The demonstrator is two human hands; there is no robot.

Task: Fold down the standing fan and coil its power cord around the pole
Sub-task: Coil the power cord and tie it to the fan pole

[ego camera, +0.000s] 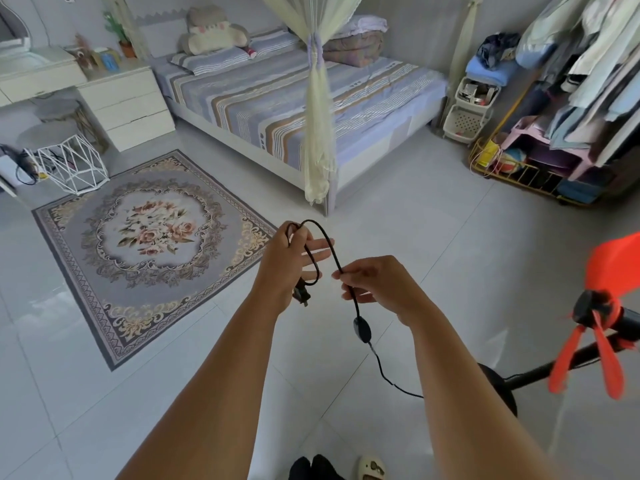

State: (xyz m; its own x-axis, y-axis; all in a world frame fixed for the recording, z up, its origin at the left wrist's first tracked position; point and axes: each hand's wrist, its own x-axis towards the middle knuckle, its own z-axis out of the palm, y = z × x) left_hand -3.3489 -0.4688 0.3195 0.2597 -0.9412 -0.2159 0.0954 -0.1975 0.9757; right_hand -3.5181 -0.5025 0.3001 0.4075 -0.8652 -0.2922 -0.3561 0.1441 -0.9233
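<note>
The black power cord point(329, 249) arcs between both hands over the tiled floor. My left hand point(287, 268) holds a loop of it, with the plug point(300, 295) hanging under the palm. My right hand point(377, 285) pinches the cord just above the inline switch point(362, 330), which dangles below. From the switch the cord runs down and right behind my right forearm. The fan stands at the right edge: orange blades point(602, 344), a black hub, a black pole point(568, 363) and a round black base point(502, 386), partly hidden by my arm.
A floral rug point(145, 244) lies to the left, a bed point(294, 98) with a tied mosquito net point(317, 126) straight ahead. A clothes rack point(571, 109) fills the right. White drawers point(124, 105) and wire stools stand at far left. A slipper point(372, 467) lies by my feet.
</note>
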